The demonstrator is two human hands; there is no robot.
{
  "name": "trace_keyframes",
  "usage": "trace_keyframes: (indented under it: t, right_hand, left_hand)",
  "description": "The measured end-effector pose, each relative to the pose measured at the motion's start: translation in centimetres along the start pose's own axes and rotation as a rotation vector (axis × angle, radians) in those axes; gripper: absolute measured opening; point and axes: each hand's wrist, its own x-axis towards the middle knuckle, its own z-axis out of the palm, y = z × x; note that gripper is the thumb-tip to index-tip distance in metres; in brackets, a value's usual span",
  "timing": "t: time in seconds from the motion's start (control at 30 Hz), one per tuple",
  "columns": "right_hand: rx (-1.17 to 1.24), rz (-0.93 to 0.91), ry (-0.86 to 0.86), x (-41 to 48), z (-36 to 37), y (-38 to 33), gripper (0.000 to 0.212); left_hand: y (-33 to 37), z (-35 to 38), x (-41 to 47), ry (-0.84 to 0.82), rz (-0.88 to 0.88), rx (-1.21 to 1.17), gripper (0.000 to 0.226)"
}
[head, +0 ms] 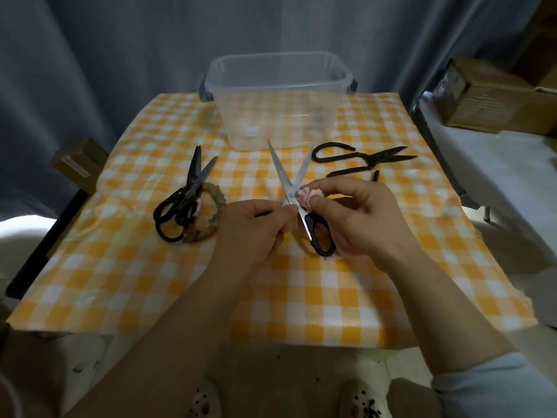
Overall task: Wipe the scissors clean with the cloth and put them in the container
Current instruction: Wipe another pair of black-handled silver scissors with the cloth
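My left hand (256, 227) grips one handle of a pair of black-handled scissors (284, 182), whose silver blades stand spread open and point away from me. My right hand (358, 218) pinches a small pink cloth (309, 196) against the blades near the pivot. The other black handle loop shows below that hand. A clear plastic container (280, 98) stands at the far middle of the table. Two black scissors (184, 200) lie piled at the left. An old dark iron pair of scissors (361, 159) lies at the right.
The table wears an orange and white checked cover (150, 282). A rough rope ring (211, 212) lies under the left pile. A cardboard box (488, 98) stands on a white surface at the far right. Another box (80, 164) is at the left edge. Grey curtains hang behind.
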Motion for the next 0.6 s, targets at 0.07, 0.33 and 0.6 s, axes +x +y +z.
trace_keyframes:
  t: [0.07,0.33,0.6]
  right_hand:
    - [0.130,0.065,-0.016,-0.03,-0.08,-0.19,0.008]
    - [0.317,0.042,-0.085,0.27,-0.74,0.22,0.033]
    - [0.510,0.160,-0.179,0.55,-0.53,0.73,0.026]
  left_hand:
    - [0.03,-0.09,0.09,0.003,0.028,0.019,0.022]
    - [0.05,0.01,0.14,-0.002,0.035,0.017,0.030]
    - [0.20,-0.05,0.20,-0.034,0.076,0.058,0.026]
